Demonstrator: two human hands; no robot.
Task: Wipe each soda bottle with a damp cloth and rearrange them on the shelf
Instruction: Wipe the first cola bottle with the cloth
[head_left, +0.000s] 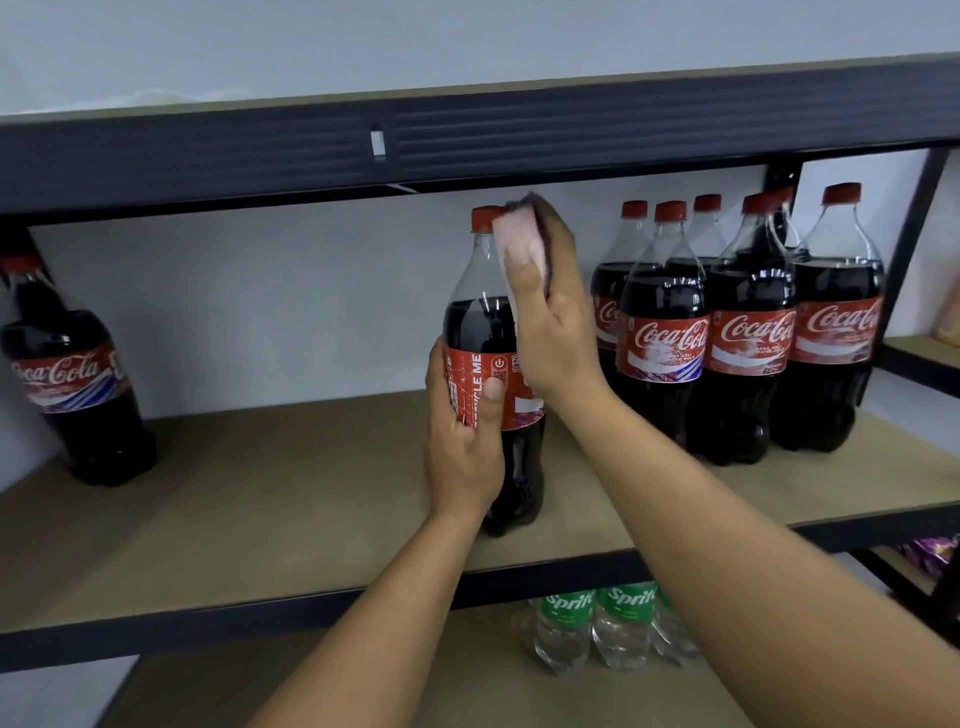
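Low in the frame, under the two forearms, a few Sprite bottles (597, 629) stand on the lower shelf, their caps cut off by the shelf edge.

Above them, in the middle of the frame, the Coca-Cola bottle (480, 322) being cleaned stands upright near the front of the middle shelf (260, 519), its long axis vertical. The left hand (465, 436) grips it around the label band, thumb across the front. The right hand (550, 322) is higher, at the neck and shoulder on the bottle's right side, and holds a folded pink cloth (519, 247) pressed against the plastic just beside the red cap. From there the unwiped length of the bottle runs straight down, so I judge the wipe has to travel downward toward the left hand.

The right hand hides the bottle's right shoulder, and the left wrist covers part of its base, so whether it rests fully on the board is unclear.

Further back at the right, a cluster of bottles (748, 338) overlaps too much to count. At the left edge stands a lone bottle (72, 374), apparently tilted.
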